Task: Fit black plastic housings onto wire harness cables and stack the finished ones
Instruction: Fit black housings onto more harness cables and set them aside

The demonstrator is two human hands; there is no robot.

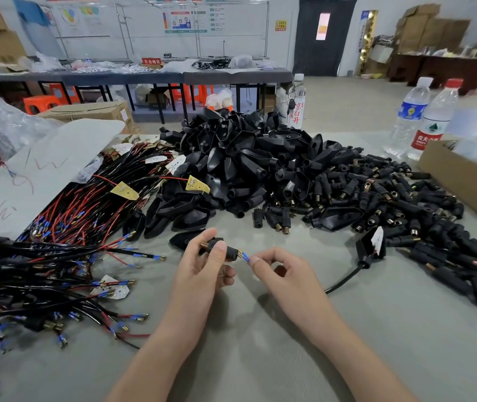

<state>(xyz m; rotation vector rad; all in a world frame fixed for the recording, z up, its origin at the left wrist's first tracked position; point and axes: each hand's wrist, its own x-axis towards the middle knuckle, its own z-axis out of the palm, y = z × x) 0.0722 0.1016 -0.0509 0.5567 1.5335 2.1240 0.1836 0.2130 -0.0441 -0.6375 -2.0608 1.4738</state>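
Note:
My left hand (202, 265) grips a small black connector piece (217, 248) with a brass threaded end, held just above the table near the middle. My right hand (283, 274) pinches the blue-sleeved brass terminals (244, 255) of a cable right at the piece's open end. That black cable (344, 278) runs right across the table to a black housing (372, 243) with a white card in it. A big heap of black plastic housings (231, 158) lies behind my hands. Small black connectors with brass ends (376, 198) spread to the right.
Red and black wire harnesses (66, 227) with blue terminals cover the table's left side, partly under a grey sheet (43, 169). Water bottles (425, 120) and a cardboard box (463, 181) stand at the right. Another bottle (296, 103) stands behind the heap.

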